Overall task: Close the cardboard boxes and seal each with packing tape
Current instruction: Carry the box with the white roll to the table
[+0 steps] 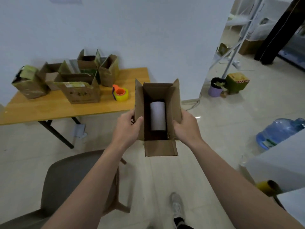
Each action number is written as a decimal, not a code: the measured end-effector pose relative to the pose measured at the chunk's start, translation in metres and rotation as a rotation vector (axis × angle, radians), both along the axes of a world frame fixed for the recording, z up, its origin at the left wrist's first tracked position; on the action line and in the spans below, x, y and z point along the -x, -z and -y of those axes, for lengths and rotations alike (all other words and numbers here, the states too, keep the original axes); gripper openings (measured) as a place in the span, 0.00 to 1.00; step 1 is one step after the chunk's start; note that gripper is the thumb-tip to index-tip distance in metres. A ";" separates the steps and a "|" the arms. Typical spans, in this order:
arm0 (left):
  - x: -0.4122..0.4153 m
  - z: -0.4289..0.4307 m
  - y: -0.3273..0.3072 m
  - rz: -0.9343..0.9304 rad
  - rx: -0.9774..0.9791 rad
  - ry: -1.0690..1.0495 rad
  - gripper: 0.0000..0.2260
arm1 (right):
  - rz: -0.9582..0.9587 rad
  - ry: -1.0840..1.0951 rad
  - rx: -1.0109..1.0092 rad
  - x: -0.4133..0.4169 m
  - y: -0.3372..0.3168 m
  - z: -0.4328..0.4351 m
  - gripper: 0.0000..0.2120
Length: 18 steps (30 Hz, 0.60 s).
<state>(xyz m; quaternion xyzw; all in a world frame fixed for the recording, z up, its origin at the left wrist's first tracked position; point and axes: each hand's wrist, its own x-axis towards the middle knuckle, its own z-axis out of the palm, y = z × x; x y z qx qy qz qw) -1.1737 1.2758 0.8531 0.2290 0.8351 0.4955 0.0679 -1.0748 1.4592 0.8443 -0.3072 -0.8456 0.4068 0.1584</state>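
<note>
The person is holding one open cardboard box (175, 103) in the air, just off the desk's (49, 111) right edge and above the floor. The left hand (127, 128) is gripping the box's left wall with the thumb hooking over the rim. The right hand (184, 128) is gripping the right wall the same way. Clamping both long sides is probably keeping the box level, so the white cylinder (157, 117) lying inside is not shifting. The flaps are standing open, the near one hanging toward the person, so closing is not yet done. The packing tape roll (121, 94), on its orange dispenser, is sitting near the desk's right edge, handy for sealing once the box is set down. More boxes (79, 93), several with flaps up, are crowding the desk's back left part.
</note>
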 end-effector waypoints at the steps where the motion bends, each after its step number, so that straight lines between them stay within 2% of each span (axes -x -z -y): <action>1: 0.007 -0.008 -0.001 -0.003 -0.007 -0.012 0.09 | -0.007 -0.014 0.001 0.011 0.000 -0.008 0.03; 10: 0.067 -0.089 -0.010 -0.040 0.002 -0.135 0.14 | -0.072 -0.144 0.011 0.099 -0.009 -0.098 0.02; 18: 0.122 -0.084 -0.005 -0.013 0.018 -0.284 0.13 | -0.027 -0.303 0.019 0.181 0.001 -0.104 0.05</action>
